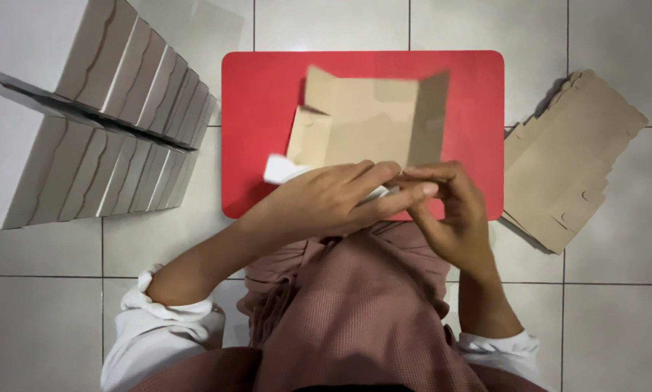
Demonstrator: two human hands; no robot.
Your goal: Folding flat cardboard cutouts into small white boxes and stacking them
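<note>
Box blank (369,120), centre frame, on red mat (478,87): left hand (326,199) and right hand (449,207) both pinched closed on its near flap. Crease squarely, edges aligned.

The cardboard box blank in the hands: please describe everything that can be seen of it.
The cardboard box blank is brown on the side facing the camera and white on its outer face, seen at the lower left corner. It is partly folded: the side flaps stand up, and the panel between them is creased. It sits over the red mat. The left hand and right hand pinch its near edge together.
</note>
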